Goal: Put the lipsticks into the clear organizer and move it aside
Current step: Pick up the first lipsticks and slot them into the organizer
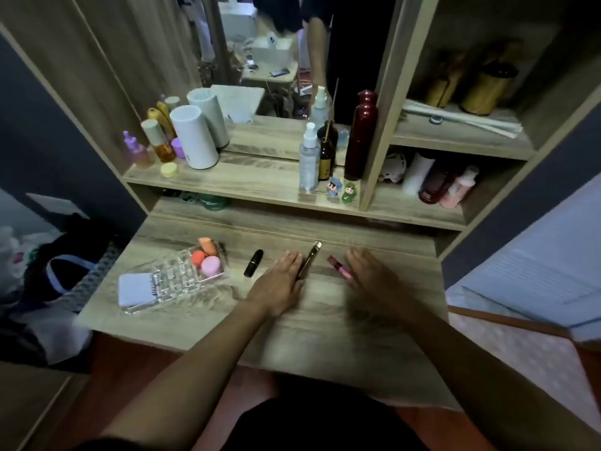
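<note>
Three lipsticks lie on the wooden desk (325, 320): a black one (253, 263) to the left, a slim gold-and-black one (310, 258) in the middle, and a pink one (338, 266) to the right. My left hand (278, 284) lies flat on the desk, fingers apart, its fingertips touching the gold lipstick's left side. My right hand (374, 281) is blurred, open, just right of the pink lipstick and partly over its lower end. The clear organizer (175, 278) stands at the left, holding orange and pink sponges (205, 258) in its far compartment.
A white spiral notepad (135, 289) lies against the organizer's near end. The raised shelf behind the desk carries bottles (309, 157), a white cylinder (193, 136), a dark red bottle (361, 135) and two small figurines (341, 188). Bags lie on the floor at left.
</note>
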